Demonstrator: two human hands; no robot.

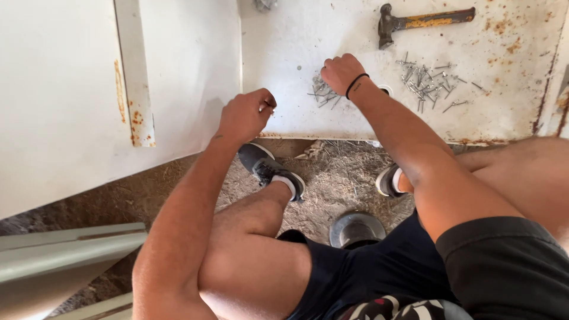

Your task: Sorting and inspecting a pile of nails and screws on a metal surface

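Picking nails: my right hand is curled knuckles-up over the small nail pile on the white rusty panel; whether it grips any I cannot tell. My left hand, near the panel's left edge, is closed, pinching something small, likely a nail. Bigger nail heap lies right, hammer far. Next move, I judge, needs a clean single-nail pinch.

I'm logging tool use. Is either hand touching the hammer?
Apart. The head view shows bare white panel between the hammer and the right hand; the left hand is farther off.
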